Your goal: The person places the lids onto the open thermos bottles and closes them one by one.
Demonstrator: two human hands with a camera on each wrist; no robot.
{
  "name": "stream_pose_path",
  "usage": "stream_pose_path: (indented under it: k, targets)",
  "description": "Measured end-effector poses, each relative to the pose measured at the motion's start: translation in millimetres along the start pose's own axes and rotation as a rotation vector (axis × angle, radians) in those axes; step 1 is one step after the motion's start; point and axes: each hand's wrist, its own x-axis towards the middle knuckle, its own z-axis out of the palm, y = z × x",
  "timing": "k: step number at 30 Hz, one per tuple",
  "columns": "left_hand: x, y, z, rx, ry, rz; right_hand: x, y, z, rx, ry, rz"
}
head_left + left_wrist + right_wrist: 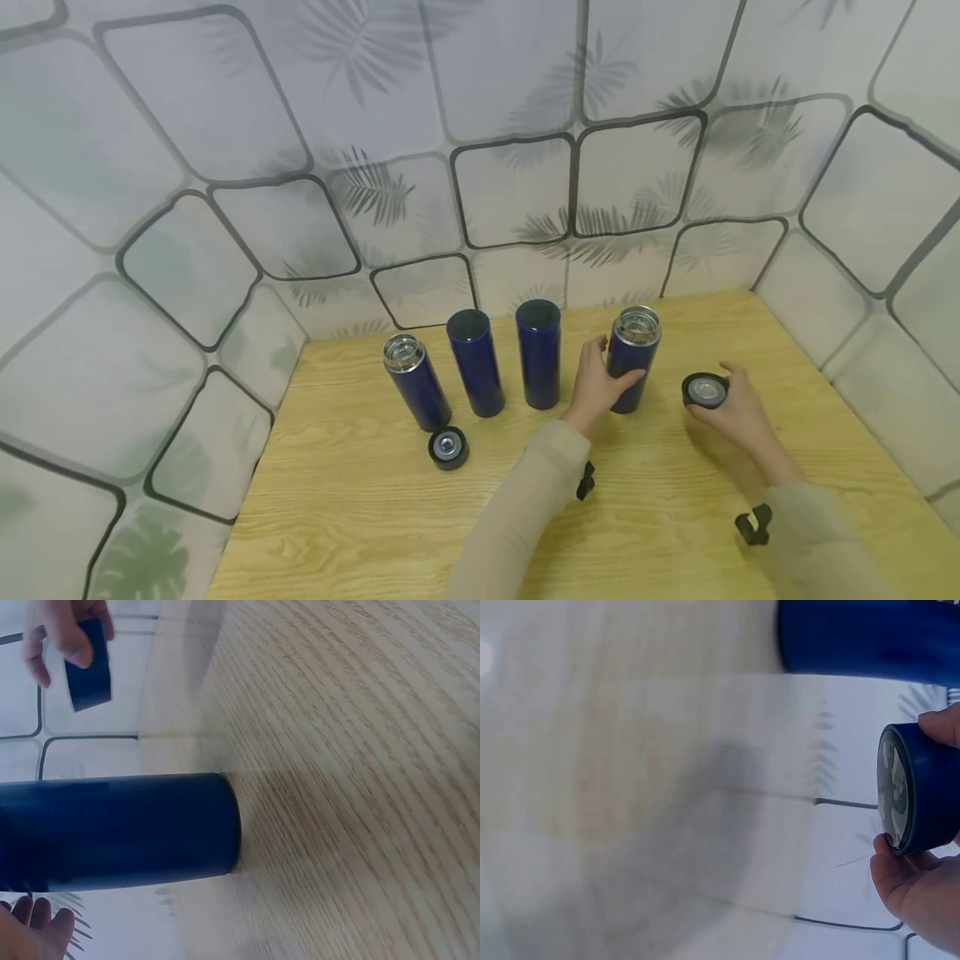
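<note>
On the table's right half stands an uncapped blue vacuum flask (pixel 627 367), upright, its steel mouth facing up. My left hand (pixel 597 385) is around its near left side, thumb across the front. The left wrist view shows fingertips (pixel 56 922) just beside the flask wall, apparently apart from it. To the right, my right hand (pixel 738 417) pinches a dark round flask lid (pixel 706 390) above the table, its grey inner side up. In the right wrist view, the lid's (pixel 930 787) glossy outer face points toward the table, with thumb and fingers on its rim.
Left of my hands stand two capped blue flasks (pixel 476 367) (pixel 538 358) and an uncapped one (pixel 422 387). Before that one lies another lid (pixel 448 448), inner side up. The wooden table (pixel 360 517) meets patterned walls (pixel 517 200) at the back and sides.
</note>
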Motion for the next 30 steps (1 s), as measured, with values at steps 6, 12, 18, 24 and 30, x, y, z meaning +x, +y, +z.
stream_pose_path:
  k: [6,12,18,24,30]
  targets:
    - [0.9,1.1,1.5,0.011,0.005,-0.004,5.4,-23.6,-12.2,0.007,0.002,-0.049]
    - [1.5,2.6,2.9,0.000,0.018,-0.004,11.6,-47.9,-22.1,0.028,0.033,-0.099]
    - [2.6,2.3,4.4,0.014,0.017,0.039,13.2,-67.3,-29.7,0.023,0.046,-0.129]
    - [3.1,2.3,6.6,0.024,0.029,0.057,12.9,-76.5,-34.7,0.029,0.041,-0.150]
    - [1.9,3.4,7.5,0.027,0.044,0.062,13.6,-81.2,-35.5,0.026,0.058,-0.164]
